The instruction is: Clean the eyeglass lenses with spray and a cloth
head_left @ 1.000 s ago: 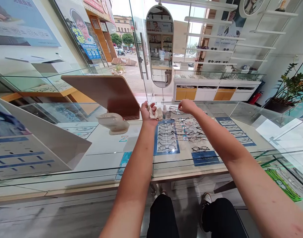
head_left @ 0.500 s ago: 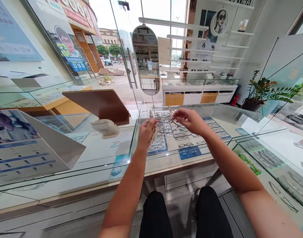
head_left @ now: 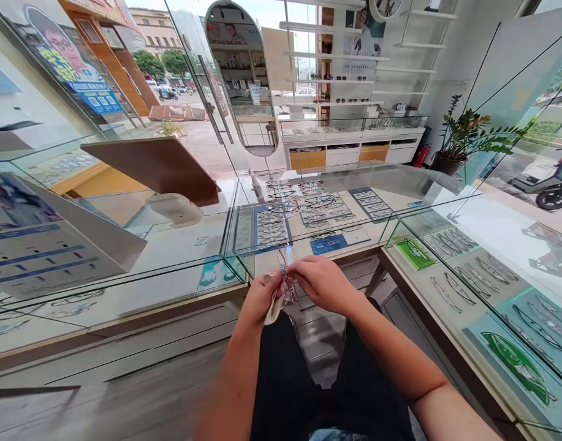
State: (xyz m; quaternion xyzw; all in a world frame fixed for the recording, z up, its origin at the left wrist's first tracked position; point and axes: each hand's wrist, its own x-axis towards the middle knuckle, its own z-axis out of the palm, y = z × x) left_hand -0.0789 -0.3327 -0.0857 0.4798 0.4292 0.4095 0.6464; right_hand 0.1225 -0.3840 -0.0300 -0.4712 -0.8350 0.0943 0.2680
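Note:
Just in front of the counter's near edge, over my lap, both hands are close together on a pair of glasses point(head_left: 283, 256). Its thin frame and clear lenses stand roughly on end. My left hand point(head_left: 257, 301) is closed, pinching the glasses along with a pale cleaning cloth point(head_left: 273, 311) that hangs below the fingers. My right hand point(head_left: 324, 283) is closed on the other side of the frame. Fingers hide part of it. Beyond them, several eyeglass frames point(head_left: 320, 201) lie in rows on the glass counter, and a small bottle point(head_left: 256, 185) stands near its left side.
A brown tilted board on a white base point(head_left: 174, 209) stands on the left counter, beside a calendar-like display point(head_left: 46, 245). At right, a glass case point(head_left: 464, 275) holds more frames. A potted plant point(head_left: 459, 144) and an oval mirror point(head_left: 241, 79) stand farther back.
My right hand has brought the glasses back from over the counter toward my body, and my left hand with the cloth has drawn back to meet it. The view has tilted down.

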